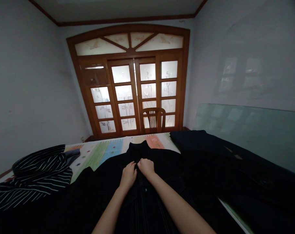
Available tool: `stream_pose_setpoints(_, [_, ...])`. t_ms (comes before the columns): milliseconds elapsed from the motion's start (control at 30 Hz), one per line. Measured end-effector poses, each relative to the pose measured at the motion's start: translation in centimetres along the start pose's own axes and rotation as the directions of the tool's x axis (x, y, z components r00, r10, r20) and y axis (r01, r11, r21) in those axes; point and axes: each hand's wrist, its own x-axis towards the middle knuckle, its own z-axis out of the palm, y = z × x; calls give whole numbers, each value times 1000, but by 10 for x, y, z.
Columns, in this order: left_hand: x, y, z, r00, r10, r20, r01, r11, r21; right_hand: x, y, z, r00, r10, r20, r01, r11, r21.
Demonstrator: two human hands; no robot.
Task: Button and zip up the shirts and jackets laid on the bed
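Black jacket [144, 201] on patterned bedsheet [101, 156], left hand [128, 175] and right hand [146, 166], each grip pinching its front edge

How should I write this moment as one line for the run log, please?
left hand: on black denim jacket front | right hand: beside it, same jacket front | nearby: striped black garment, dark garment, bedspread
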Motion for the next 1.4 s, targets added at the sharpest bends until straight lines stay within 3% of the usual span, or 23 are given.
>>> stream_pose_setpoints(533, [-1,6,-3,1000,20,15,-20,998,52,2,16,-4,999,-38,16,37,995,90])
stream_pose_setpoints(800, [-2,8,2,1000,-19,-10,20,996,92,9,27,-7,991,-19,135,12,999,52])
stream_pose_setpoints(1167, [-3,9,1,1000,2,3,-2,993,115,20,19,-15,950,67,305,-79,997,27])
stream_pose_setpoints(1400, [-3,8,1,1000,8,9,-9,994,107,26,12,-19,929,127,348,-142,990,16])
